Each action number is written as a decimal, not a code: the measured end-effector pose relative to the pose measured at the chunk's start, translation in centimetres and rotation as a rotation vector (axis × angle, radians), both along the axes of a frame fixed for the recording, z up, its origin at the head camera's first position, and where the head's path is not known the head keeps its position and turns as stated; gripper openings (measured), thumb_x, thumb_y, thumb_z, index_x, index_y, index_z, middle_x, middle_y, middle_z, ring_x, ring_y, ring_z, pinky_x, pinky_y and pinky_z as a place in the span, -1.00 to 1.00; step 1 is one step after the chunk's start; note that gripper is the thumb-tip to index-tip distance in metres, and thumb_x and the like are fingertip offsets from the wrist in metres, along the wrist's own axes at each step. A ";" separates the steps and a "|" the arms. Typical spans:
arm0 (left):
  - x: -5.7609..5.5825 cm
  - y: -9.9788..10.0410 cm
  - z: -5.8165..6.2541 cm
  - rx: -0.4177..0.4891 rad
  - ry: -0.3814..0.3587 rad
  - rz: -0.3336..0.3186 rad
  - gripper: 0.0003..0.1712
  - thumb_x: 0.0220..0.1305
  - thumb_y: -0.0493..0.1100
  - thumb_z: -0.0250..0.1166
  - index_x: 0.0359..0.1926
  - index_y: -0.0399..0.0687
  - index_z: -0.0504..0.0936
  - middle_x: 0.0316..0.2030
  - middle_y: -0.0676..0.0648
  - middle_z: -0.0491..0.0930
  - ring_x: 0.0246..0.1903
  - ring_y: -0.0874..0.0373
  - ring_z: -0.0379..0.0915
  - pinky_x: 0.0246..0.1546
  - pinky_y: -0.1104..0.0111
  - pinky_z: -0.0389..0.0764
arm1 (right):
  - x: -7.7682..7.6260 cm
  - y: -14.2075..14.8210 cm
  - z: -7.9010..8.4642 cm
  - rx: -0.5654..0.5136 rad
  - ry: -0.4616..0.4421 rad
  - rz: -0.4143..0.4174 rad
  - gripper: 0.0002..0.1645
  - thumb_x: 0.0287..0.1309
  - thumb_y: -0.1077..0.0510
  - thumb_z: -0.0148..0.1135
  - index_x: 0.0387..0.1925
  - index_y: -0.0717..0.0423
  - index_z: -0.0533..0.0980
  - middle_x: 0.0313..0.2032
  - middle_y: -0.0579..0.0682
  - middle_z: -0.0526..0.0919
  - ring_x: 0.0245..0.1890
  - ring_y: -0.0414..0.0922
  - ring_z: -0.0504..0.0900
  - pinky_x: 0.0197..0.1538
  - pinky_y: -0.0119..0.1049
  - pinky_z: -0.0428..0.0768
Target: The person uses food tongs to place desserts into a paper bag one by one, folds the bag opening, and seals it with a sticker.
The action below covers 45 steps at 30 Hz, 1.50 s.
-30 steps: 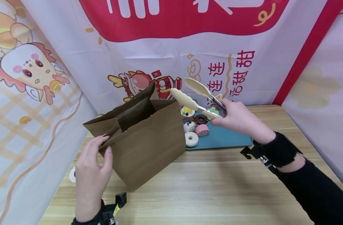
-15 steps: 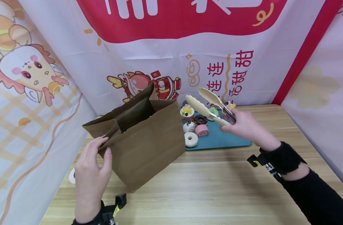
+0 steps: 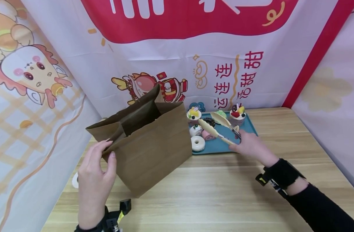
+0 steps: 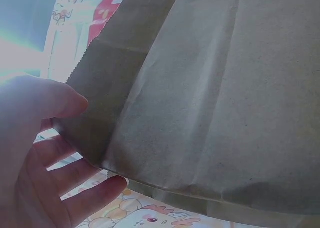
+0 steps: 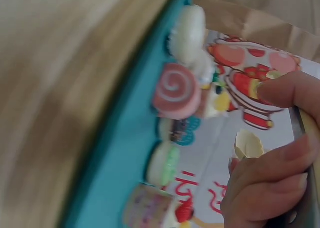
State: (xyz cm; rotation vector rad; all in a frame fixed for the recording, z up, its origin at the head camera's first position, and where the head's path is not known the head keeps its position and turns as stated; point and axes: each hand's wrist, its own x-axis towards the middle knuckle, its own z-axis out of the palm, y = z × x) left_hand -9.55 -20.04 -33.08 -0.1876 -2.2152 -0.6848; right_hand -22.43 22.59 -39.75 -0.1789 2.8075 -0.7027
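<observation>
My left hand (image 3: 94, 174) pinches the near left edge of a brown paper bag (image 3: 153, 145), thumb on one face and fingers beneath, as the left wrist view shows. The bag leans with its mouth wide. My right hand (image 3: 252, 146) grips a pair of tongs (image 3: 209, 128) with cream tips, spread apart over the blue tray (image 3: 223, 149). Close by the tips are a pink swiss roll (image 5: 176, 91) and a chocolate donut (image 3: 208, 121), partly hidden. No pastry sits between the tips. A white donut (image 3: 198, 143) lies at the tray's left front.
Two fruit-topped cups, left (image 3: 193, 115) and right (image 3: 237, 116), stand on the tray with a green-topped pastry (image 3: 221, 113). The bag overlaps the tray's left end. A printed cloth (image 3: 153, 51) hangs behind the wooden table (image 3: 211, 193). A small white object (image 3: 75, 180) shows beside my left hand.
My right hand has moved the tongs right and then down, from beside the bag's mouth to over the pastries. My left hand and the bag have stayed in place.
</observation>
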 end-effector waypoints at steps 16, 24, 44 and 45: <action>-0.2 -0.1 -0.1 0.006 0.001 -0.010 -0.65 0.21 -0.41 0.20 0.04 -0.35 0.59 0.05 -0.30 0.61 0.07 -0.19 0.52 0.23 0.78 0.19 | 0.0 0.0 -3.7 0.011 -0.092 -0.044 0.13 0.04 -0.18 0.31 0.37 0.50 0.10 -0.22 0.23 0.55 -0.36 -0.02 0.50 -0.47 -0.30 0.40; -0.4 -0.1 -0.2 0.004 0.045 -0.016 -0.64 0.15 -0.46 0.23 0.01 -0.35 0.60 0.02 -0.32 0.62 0.04 -0.21 0.54 0.23 0.79 0.18 | -0.1 0.0 -4.8 0.045 -0.096 -0.022 0.00 0.07 -0.18 0.29 0.28 0.49 0.23 -0.28 0.18 0.56 -0.32 0.00 0.51 -0.40 -0.29 0.43; -0.3 -0.2 -0.3 0.001 -0.016 -0.003 -0.66 0.21 -0.40 0.20 0.04 -0.32 0.59 0.05 -0.30 0.61 0.06 -0.20 0.52 0.21 0.79 0.18 | 0.2 0.1 -6.5 -0.018 -0.111 -0.043 -0.07 0.05 -0.19 0.29 0.19 0.47 0.30 -0.29 0.18 0.56 -0.36 -0.02 0.51 -0.42 -0.30 0.44; -0.3 -0.3 -0.3 -0.001 -0.024 -0.002 -0.66 0.22 -0.39 0.19 0.04 -0.32 0.59 0.05 -0.30 0.61 0.07 -0.19 0.52 0.22 0.79 0.18 | 0.3 0.1 -6.5 -0.020 -0.106 -0.044 -0.07 0.04 -0.19 0.29 0.19 0.46 0.30 -0.27 0.19 0.56 -0.35 -0.02 0.51 -0.41 -0.31 0.44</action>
